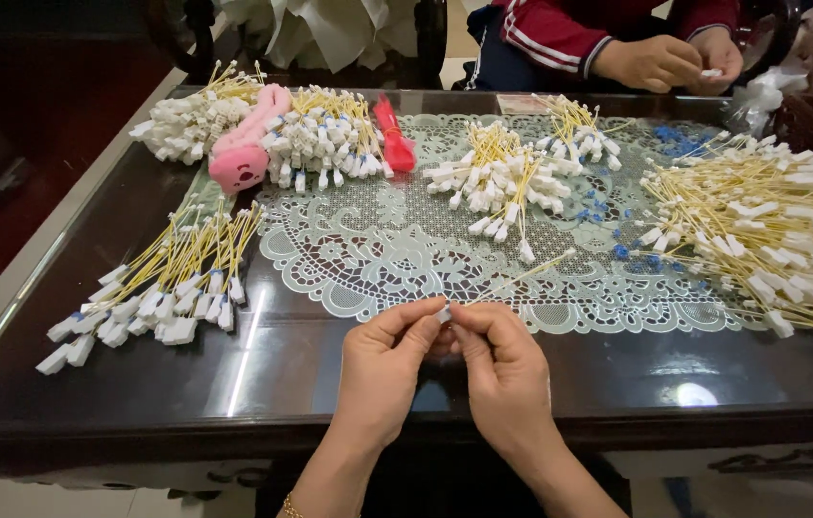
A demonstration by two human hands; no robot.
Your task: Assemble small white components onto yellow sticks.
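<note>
**Both hands pinch one tag at the table's near edge**

The fingertips of the left hand [383, 369] and the right hand [504, 369] meet over a single tag [444, 313], a small white block with a thin yellow cord [522, 276] that runs up and to the right over the lace mat [378, 259]. Thumb and forefinger of each hand close on the block from either side; the other fingers curl in loosely. The hands touch each other at the knuckles and hover just above the dark glossy table [311, 374], near its front edge.

Around them lie heaps of the same tags. A fanned bundle [152, 288] lies to the left on the bare table. A loose pile [507, 177] sits on the mat beyond the hands, and a large spread [780, 230] fills the right side. At the far left two tied bunches [253, 134] flank a pink toy-like thing [245, 144], with a red piece [392, 134] beside them. Small blue bits [622, 251] dot the mat near the right spread.

Across the table, another person's hands [680, 59], in red sleeves, hold a small white piece.
</note>
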